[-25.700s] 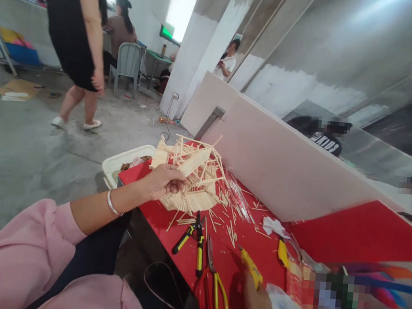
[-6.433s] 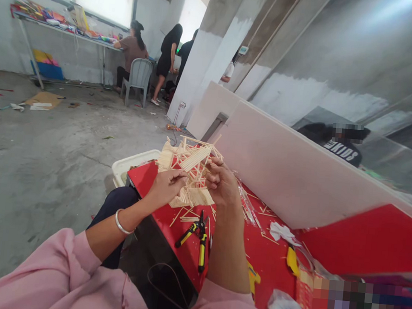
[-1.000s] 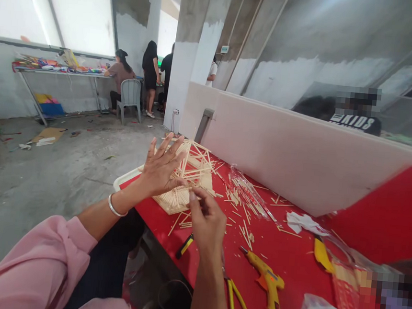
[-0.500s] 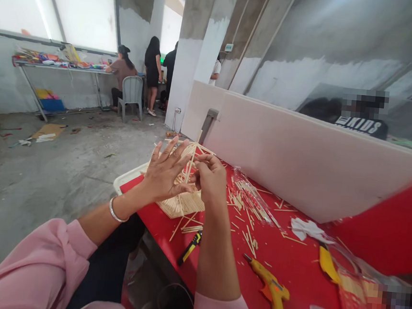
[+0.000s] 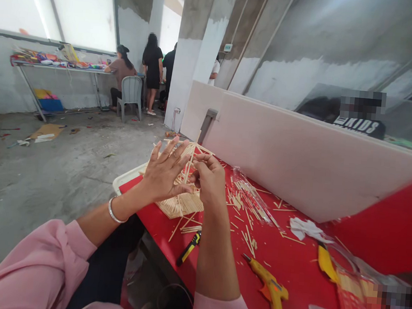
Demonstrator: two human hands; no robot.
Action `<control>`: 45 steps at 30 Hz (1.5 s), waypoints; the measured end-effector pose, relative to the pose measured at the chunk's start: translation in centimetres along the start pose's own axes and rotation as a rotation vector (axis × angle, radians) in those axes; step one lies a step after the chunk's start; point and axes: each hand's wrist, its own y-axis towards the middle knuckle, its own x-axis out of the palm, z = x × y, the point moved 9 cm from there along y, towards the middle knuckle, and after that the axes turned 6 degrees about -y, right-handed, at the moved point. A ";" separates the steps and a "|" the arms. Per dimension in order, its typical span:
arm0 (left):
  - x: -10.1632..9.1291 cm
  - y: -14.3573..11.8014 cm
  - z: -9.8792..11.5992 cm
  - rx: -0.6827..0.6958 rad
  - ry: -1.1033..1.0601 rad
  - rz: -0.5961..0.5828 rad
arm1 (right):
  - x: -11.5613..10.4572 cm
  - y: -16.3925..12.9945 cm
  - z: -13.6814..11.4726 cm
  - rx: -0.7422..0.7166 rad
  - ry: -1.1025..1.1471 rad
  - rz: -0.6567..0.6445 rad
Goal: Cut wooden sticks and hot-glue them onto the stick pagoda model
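The left hand spreads its fingers before the stick structure. The right hand curls at the structure's right; its grip is unclear.

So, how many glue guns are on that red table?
1: a yellow glue gun on the red table, right of the right forearm. Others may be hidden.

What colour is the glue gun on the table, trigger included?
The glue gun is yellow, its trigger orange; it shows best in the head view.
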 end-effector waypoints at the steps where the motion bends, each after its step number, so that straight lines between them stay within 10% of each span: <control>1: 0.0 0.0 0.0 0.008 0.014 -0.001 | 0.0 0.0 0.0 0.001 0.002 0.000; 36: -0.2 -0.1 0.4 0.057 0.082 -0.022 | 0.0 -0.9 -0.3 0.007 -0.015 -0.043; 45: -5.5 -4.6 4.7 -0.043 -0.210 0.204 | -7.1 -9.0 -0.4 -0.070 -0.188 0.213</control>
